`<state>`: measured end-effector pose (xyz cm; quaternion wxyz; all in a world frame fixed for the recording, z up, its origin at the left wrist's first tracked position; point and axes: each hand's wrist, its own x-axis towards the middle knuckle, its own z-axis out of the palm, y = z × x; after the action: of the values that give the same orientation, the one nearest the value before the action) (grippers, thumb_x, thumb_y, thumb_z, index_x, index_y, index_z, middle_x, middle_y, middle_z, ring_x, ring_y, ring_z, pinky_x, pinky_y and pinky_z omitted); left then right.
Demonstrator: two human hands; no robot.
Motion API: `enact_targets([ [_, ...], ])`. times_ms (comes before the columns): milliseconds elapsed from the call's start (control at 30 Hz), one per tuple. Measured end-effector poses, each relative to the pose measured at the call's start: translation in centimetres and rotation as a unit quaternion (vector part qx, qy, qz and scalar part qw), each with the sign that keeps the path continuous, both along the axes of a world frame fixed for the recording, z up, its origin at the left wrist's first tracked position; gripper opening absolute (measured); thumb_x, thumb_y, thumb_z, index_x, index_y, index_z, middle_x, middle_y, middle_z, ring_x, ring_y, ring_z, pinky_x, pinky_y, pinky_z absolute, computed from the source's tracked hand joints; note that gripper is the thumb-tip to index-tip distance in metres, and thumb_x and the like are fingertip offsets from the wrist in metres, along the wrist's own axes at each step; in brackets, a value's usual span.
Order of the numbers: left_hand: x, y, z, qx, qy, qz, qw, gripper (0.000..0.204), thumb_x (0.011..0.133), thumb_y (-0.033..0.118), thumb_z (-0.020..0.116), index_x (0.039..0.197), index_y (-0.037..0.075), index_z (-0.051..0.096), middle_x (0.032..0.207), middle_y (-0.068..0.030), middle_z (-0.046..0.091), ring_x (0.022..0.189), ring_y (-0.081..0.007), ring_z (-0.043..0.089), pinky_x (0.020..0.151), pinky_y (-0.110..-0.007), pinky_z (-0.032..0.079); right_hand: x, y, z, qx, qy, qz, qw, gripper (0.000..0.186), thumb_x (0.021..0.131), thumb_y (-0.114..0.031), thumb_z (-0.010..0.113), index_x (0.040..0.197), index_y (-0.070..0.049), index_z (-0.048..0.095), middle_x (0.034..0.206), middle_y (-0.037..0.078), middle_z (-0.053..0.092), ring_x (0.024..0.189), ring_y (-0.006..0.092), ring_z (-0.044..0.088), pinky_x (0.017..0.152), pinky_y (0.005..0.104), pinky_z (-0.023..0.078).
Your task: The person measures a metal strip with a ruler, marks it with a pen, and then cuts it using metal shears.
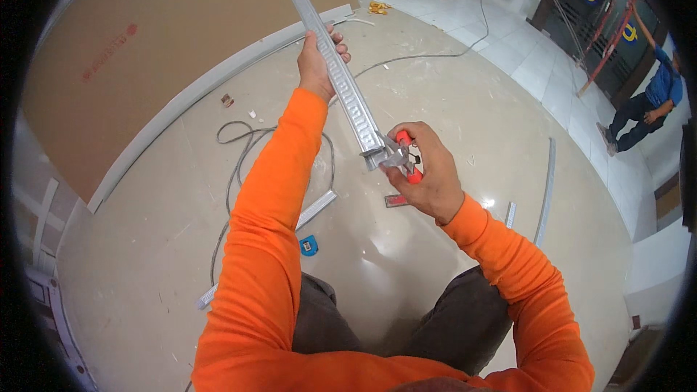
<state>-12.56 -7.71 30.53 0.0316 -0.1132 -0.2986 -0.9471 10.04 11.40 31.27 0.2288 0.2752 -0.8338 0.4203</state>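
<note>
A long, galvanized metal channel [350,94] slants up and away in front of me, with a row of pressed marks along its face. My left hand [316,65] is wrapped round it near its middle. At the channel's near end, my right hand [439,178] is closed on red-handled snips [414,175]. The snips' jaws are up against the bent metal flaps at that end, though fingers partly hide how they meet.
Below lie a blue tape measure [309,246], a flat red-and-grey piece [396,201], a metal offcut [316,210] and a looping grey cable [238,163]. Metal strips [545,189] lie right. A big brown board [181,51] fills the left. Another person [659,91] stands by red scaffolding [616,40].
</note>
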Motion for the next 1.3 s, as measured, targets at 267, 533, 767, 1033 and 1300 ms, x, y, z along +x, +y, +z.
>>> enact_targets([
  [267, 0.2, -0.1, 0.1, -0.013, -0.021, 0.015, 1.0, 0.042, 0.106, 0.04, 0.034, 0.118, 0.003, 0.049, 0.088, -0.0103, 0.052, 0.069, -0.0211, 0.051, 0.059, -0.036, 0.046, -0.7, -0.2, -0.6, -0.014, -0.001, -0.008, 1.0, 0.045, 0.074, -0.001, 0.074, 0.114, -0.004, 0.054, 0.104, 0.013, 0.06, 0.095, 0.0311, 0.06, 0.088, 0.0362, 0.05],
  [533, 0.4, 0.3, 0.6, -0.027, -0.057, 0.037, 0.997, 0.041, 0.107, 0.035, 0.031, 0.107, -0.001, 0.05, 0.087, -0.0122, 0.052, 0.069, -0.0207, 0.05, 0.058, -0.034, 0.047, -1.0, -0.1, -0.9, -0.043, -0.034, -0.027, 0.998, 0.038, 0.08, -0.005, 0.072, 0.114, -0.002, 0.055, 0.101, 0.015, 0.062, 0.092, 0.0301, 0.064, 0.086, 0.0345, 0.052],
  [767, 0.4, 0.4, 0.8, -0.063, -0.081, 0.054, 0.993, 0.042, 0.107, 0.035, 0.03, 0.107, -0.002, 0.049, 0.086, -0.0127, 0.053, 0.068, -0.0212, 0.051, 0.057, -0.035, 0.048, -0.9, -0.2, -0.9, -0.042, -0.029, -0.055, 0.997, 0.035, 0.08, -0.006, 0.071, 0.112, -0.002, 0.056, 0.093, 0.013, 0.064, 0.084, 0.0279, 0.065, 0.079, 0.033, 0.053],
  [1033, 0.2, 0.0, 0.6, -0.077, -0.088, 0.043, 0.992, 0.037, 0.107, 0.037, 0.03, 0.104, 0.002, 0.044, 0.085, -0.012, 0.053, 0.062, -0.0226, 0.053, 0.056, -0.04, 0.05, -1.1, -0.3, -0.6, -0.087, -0.071, -0.047, 0.993, 0.027, 0.083, -0.002, 0.066, 0.108, -0.003, 0.058, 0.091, 0.01, 0.07, 0.081, 0.0194, 0.068, 0.077, 0.0302, 0.054],
  [1300, 0.2, -0.2, 0.3, -0.09, -0.101, 0.054, 0.989, 0.038, 0.107, 0.031, 0.032, 0.105, -0.002, 0.049, 0.084, -0.0118, 0.053, 0.067, -0.021, 0.052, 0.057, -0.034, 0.049, -1.3, -0.1, 0.1, -0.049, -0.059, -0.019, 0.997, 0.023, 0.084, -0.001, 0.067, 0.106, -0.003, 0.059, 0.089, 0.009, 0.069, 0.079, 0.02, 0.069, 0.075, 0.0289, 0.054],
])
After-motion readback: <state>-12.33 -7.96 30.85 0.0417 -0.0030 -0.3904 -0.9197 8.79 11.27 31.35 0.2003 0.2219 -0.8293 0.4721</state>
